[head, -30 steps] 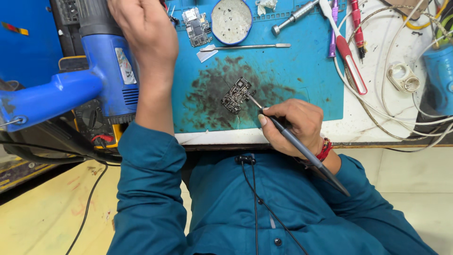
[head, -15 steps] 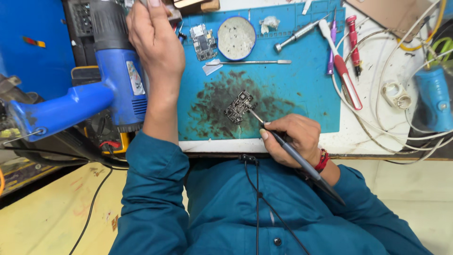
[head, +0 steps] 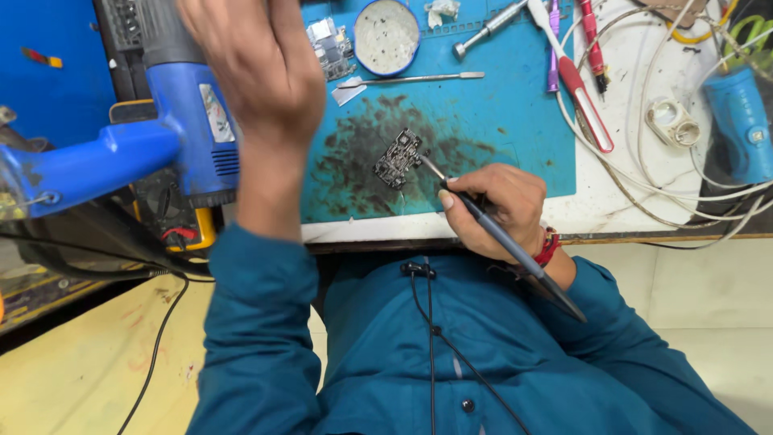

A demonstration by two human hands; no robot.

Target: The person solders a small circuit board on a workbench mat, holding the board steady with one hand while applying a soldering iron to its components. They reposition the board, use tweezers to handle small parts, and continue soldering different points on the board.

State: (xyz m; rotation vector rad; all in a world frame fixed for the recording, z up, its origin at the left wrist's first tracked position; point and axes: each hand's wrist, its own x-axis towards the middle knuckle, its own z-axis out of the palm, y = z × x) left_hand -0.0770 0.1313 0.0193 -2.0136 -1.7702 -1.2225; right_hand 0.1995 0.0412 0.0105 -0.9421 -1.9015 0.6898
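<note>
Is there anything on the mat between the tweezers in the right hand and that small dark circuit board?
Nothing visible. The tweezers in the right hand already reach the board's edge on the blue mat.

This is an electronics repair workshop: a scorched blue work mat [head: 483,121], a small circuit board [head: 398,158], a blue heat gun [head: 121,153] and screwdrivers [head: 592,48] crowd the tabletop [head: 644,193].

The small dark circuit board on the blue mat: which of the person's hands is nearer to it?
Right. The right hand sits just beside the circuit board, its tool's tip at the board's edge; the left hand is raised farther off, by the blue heat gun.
</note>
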